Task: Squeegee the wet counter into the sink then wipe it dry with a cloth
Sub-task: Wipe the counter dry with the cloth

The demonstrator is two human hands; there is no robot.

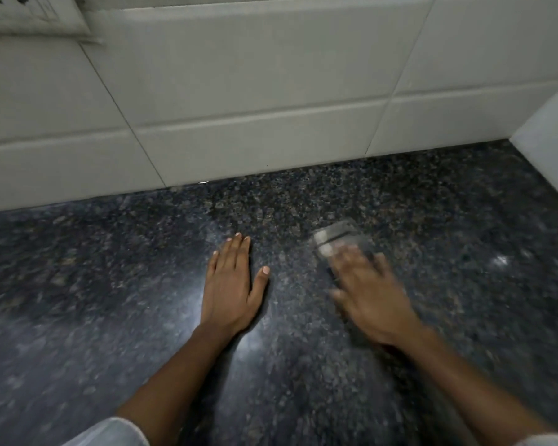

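A dark speckled granite counter (110,284) fills the lower view, with a pale sheen in places. My left hand (231,284) lies flat on it near the middle, fingers together and thumb out, holding nothing. My right hand (368,291) is blurred by motion to its right. It presses on a greyish cloth (339,235), also blurred, that shows beyond the fingertips. No squeegee and no sink are in view.
A white tiled wall (255,91) runs along the back of the counter. A white side wall (551,136) closes the counter at the right. A switch plate (29,11) sits on the wall at the upper left.
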